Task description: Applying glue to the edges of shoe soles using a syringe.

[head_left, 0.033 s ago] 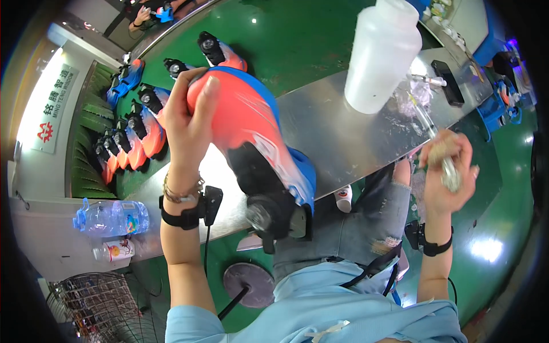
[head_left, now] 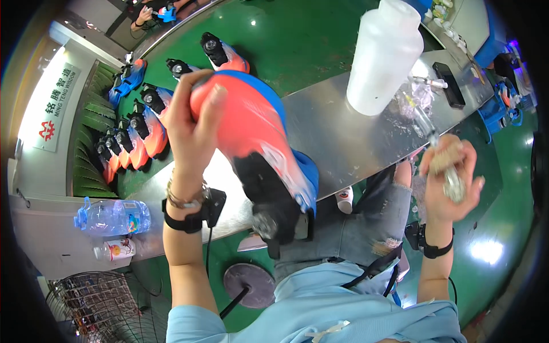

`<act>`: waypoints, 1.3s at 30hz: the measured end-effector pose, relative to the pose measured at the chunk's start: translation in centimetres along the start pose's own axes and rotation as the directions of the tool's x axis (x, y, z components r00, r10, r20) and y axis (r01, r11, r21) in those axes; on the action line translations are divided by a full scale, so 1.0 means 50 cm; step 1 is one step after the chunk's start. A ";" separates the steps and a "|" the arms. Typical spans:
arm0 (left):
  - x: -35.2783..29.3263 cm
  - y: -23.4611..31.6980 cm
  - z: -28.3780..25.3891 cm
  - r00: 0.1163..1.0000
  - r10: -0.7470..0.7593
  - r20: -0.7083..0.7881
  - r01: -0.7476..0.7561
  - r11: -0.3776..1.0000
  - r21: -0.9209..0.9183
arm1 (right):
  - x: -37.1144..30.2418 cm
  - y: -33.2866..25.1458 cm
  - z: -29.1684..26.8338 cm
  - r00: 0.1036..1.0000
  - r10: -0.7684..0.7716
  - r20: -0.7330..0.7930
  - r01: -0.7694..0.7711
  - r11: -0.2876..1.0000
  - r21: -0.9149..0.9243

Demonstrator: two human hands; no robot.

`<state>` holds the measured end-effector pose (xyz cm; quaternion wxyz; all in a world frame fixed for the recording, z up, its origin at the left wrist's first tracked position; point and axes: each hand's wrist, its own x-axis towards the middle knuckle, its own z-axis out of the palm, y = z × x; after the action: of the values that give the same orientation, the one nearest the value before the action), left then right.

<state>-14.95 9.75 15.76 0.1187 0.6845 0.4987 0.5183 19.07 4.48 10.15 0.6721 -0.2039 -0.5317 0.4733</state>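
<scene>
1. Over the near edge of the metal bench (head_left: 326, 146), the orange-and-blue shoe-like piece (head_left: 246, 120) hangs tilted, its rounded end clasped by the left hand (head_left: 193, 123).
2. Near the bench's right part, the right hand (head_left: 456, 200) is curled around a clear syringe-like tool (head_left: 424, 123), its far end beside crumpled plastic (head_left: 423, 92); contact is unclear.
3. The step in hand seems a two-handed hold; the next move calls for a steady left grip.

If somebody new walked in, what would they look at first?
Probably the bright orange and blue shoe in the left hand, just left of the middle. Next, maybe the tall white bottle on the metal table, toward the upper right. Then the clear tube in the right hand, below the bottle.
</scene>
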 end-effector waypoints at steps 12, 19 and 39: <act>-0.021 0.089 -0.008 0.816 0.527 0.236 -0.538 0.843 -0.019 | 0.068 -0.106 0.173 0.939 0.176 0.296 -0.284 0.883 0.374; -0.011 0.097 0.010 0.792 0.551 0.263 -0.558 0.828 -0.054 | 0.065 -0.120 0.168 0.917 0.308 0.254 -0.374 0.885 0.276; -0.003 0.004 0.004 0.897 0.443 0.010 -0.438 0.884 0.165 | 0.061 0.014 0.174 0.936 0.158 0.313 -0.240 0.940 0.244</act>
<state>-14.66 9.60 15.74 -0.0653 0.7798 0.3724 0.4989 10.84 5.41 14.26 0.5571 -0.0893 -0.5286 0.6342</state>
